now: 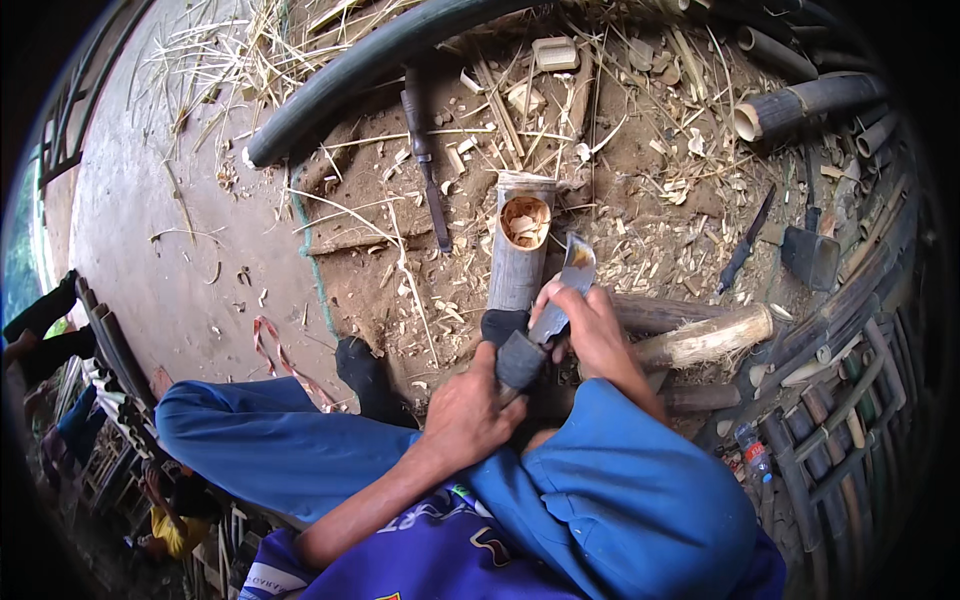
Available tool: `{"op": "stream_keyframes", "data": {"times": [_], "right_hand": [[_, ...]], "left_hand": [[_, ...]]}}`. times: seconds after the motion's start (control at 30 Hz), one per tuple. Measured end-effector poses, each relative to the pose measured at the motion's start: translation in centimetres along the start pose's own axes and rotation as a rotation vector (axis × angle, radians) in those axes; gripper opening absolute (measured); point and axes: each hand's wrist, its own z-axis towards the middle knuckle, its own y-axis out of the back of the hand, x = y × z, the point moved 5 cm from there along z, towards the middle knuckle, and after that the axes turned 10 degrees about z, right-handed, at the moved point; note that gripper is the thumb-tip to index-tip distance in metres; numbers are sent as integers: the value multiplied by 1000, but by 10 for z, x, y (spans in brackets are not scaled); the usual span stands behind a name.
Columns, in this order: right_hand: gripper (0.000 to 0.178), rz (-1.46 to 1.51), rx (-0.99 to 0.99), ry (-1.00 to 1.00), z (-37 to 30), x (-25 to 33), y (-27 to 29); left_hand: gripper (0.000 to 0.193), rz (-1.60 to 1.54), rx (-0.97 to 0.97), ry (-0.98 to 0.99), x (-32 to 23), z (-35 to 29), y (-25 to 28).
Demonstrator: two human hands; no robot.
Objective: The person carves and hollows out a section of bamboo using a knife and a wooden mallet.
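My left hand (465, 408) is closed around the dark wrapped handle of a curved-blade knife (578, 268), low between my knees. My right hand (592, 325) is closed on the lower part of its blade, above the handle. The blade points up and away, its rounded tip beside a grey bamboo section (515, 275). That bamboo lies on the ground with an oval opening cut near its far end, and pale chips show inside. A dark-covered foot (500, 325) touches its near end. My hands hide part of the blade.
A long chisel (428, 175) lies on the chip-strewn soil left of the bamboo. A knife (748, 242) and cut bamboo tubes (805, 108) lie to the right. A thick dark pole (370, 75) arcs across the far side. Someone in yellow (178, 530) is at lower left.
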Motion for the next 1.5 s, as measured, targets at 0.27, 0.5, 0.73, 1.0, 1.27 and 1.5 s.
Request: {"op": "stream_keyframes", "data": {"times": [0.27, 0.5, 0.73, 1.0, 1.27, 1.5], "right_hand": [[23, 163, 85, -102, 69, -17, -55], [21, 842, 305, 35, 70, 11, -56], [20, 925, 210, -98, 48, 3, -59], [23, 790, 241, -116, 73, 19, -63], [19, 1323, 410, -125, 61, 1, -44], [20, 740, 244, -44, 73, 5, -61]], "left_hand": [[40, -162, -277, 157, 61, 23, 38], [26, 403, -383, 89, -13, 27, 146], [28, 429, -611, -206, 2, 21, 123], [37, 183, -290, 218, -9, 28, 150], [14, 1169, -492, -389, -121, 26, 141], [28, 388, -412, 5, -8, 25, 139]]}}
